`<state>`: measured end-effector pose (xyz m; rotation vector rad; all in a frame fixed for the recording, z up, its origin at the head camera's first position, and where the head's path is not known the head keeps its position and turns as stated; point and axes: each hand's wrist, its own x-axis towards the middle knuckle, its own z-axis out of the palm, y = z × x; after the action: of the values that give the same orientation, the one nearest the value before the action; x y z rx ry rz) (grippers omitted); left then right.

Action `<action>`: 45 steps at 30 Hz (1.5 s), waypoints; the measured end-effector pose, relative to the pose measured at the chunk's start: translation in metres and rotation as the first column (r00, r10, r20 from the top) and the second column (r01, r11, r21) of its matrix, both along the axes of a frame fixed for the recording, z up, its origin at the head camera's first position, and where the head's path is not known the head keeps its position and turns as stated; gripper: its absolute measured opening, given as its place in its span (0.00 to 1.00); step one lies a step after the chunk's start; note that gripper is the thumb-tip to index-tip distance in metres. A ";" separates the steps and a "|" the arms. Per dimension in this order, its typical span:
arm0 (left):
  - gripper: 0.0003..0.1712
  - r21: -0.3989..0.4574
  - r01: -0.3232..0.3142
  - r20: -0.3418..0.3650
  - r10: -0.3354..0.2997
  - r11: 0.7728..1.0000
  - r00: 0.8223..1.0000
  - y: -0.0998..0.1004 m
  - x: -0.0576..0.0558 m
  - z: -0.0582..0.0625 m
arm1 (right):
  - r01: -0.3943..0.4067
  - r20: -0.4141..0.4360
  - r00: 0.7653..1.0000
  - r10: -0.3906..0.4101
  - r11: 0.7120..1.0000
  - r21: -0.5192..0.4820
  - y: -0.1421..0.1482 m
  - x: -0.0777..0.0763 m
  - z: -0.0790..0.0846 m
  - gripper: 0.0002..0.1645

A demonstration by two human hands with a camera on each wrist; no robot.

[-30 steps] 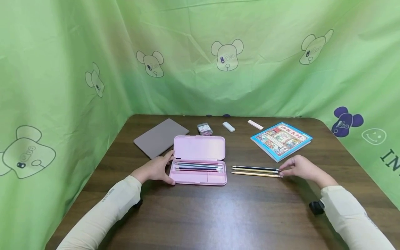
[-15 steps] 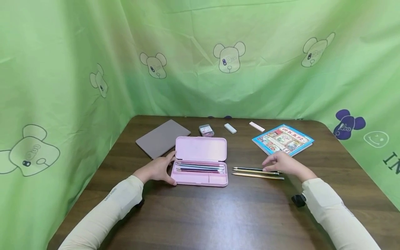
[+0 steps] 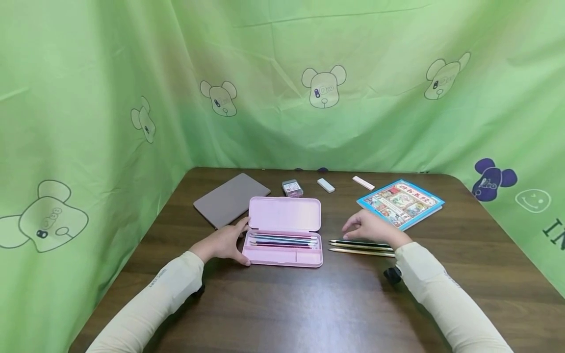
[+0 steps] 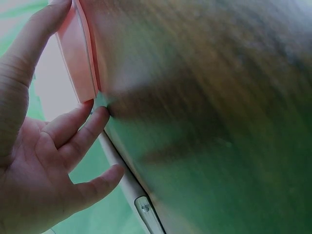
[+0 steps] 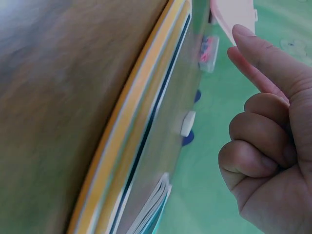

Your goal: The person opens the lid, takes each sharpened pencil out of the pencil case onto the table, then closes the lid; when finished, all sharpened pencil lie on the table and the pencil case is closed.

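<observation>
Left hand gripping left end of open pink pencil case, thumb and fingers set wide. Right hand, unladen, thumb and index narrowly parted, hovers above loose pencils on tabletop, just right of case; inner pencils lie inside.

- Pencil case: pink
- Pencils at its 3 o'clock: black, gold
- Desk: brown woodgrain
- Curtain: green, cartoon heads
- Book: blue border, multicoloured pictures
</observation>
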<state>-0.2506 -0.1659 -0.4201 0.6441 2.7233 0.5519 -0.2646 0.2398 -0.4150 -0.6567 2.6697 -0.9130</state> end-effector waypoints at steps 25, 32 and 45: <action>0.71 -0.024 -0.012 -0.013 0.011 1.000 1.000 -0.001 -0.001 -0.003 | -0.190 -0.017 0.981 0.192 0.979 0.069 -0.069 -0.016 -0.009 0.13; 0.71 -0.016 -0.013 -0.014 0.012 1.000 1.000 0.000 -0.001 -0.003 | -0.145 -0.041 0.986 0.159 0.963 0.227 -0.083 -0.011 -0.005 0.11; 0.71 -0.018 -0.017 0.000 0.017 1.000 1.000 -0.001 -0.001 -0.001 | -0.201 -0.035 0.976 0.213 0.955 0.218 -0.086 -0.013 -0.008 0.07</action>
<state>-0.2517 -0.1666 -0.4215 0.6165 2.7333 0.5304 -0.2775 0.1539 -0.4234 -0.9019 2.6348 -0.5499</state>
